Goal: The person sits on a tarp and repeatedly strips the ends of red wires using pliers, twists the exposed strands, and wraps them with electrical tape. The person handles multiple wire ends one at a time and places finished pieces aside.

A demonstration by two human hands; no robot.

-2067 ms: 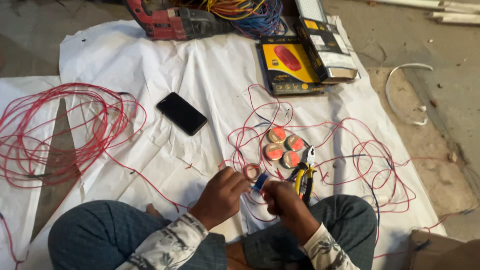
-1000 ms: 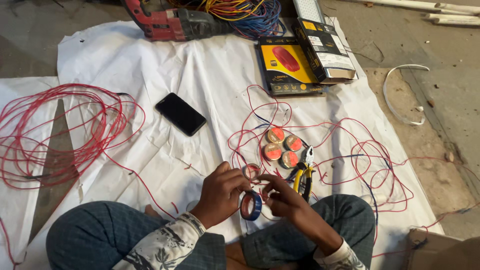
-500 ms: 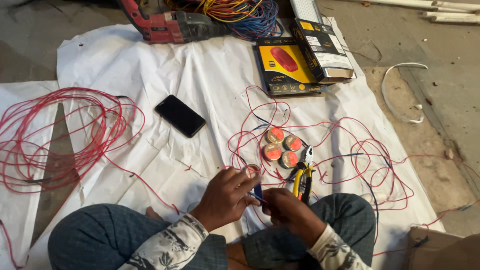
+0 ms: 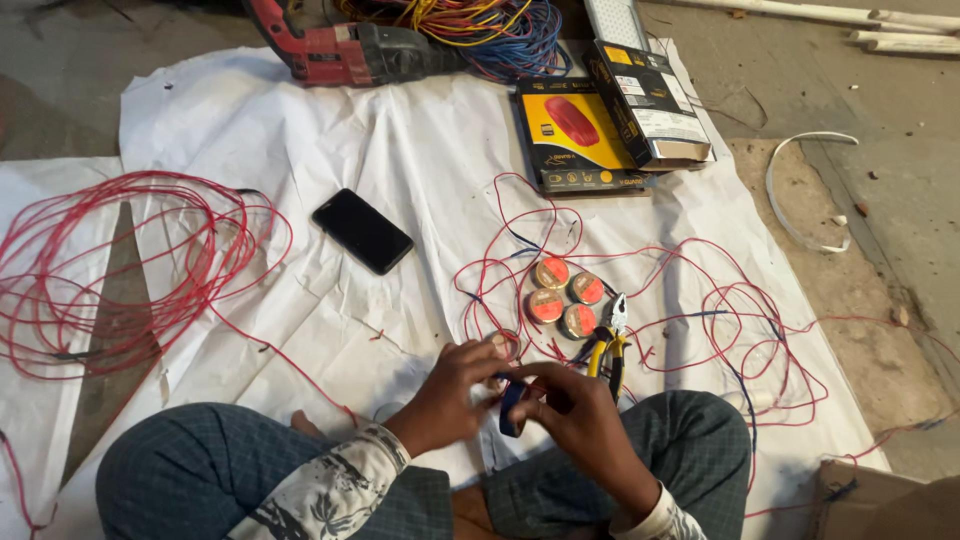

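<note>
1. The person sat cross-legged on a white sheet [image 4: 300, 150] spread over the floor; every place below is given relative to that sheet.
2. The left hand [image 4: 450, 395], near the sheet's front edge, was closed around a blue roll of insulating tape [image 4: 511, 405], with fingers curled over its near side.
3. The right hand [image 4: 580, 420], just beside the left, pinched the same roll from the other side, fingertips pressed to its rim. Both hands were therefore grasping the roll, held on edge above the person's lap.
4. The roll looked light and fairly stiff as a ring, with a smooth, slightly slippery outer face and a sticky loose end. It would handle best gripped across its flat sides or through the centre hole, with the free end picked up by a fingernail.
5. Just beyond the hands on the sheet lay yellow-handled pliers [image 4: 606, 345] and 4 small round orange-faced fittings [image 4: 565, 300] clustered together, tangled in thin red wire [image 4: 720, 300].
6. Toward the sheet's middle lay a black phone [image 4: 362, 231].
7. At its left side lay a large loose coil of red wire [image 4: 120, 270].
8. At its far edge sat a yellow-and-black box [image 4: 570, 135] and a red power drill [image 4: 340, 50].
</note>
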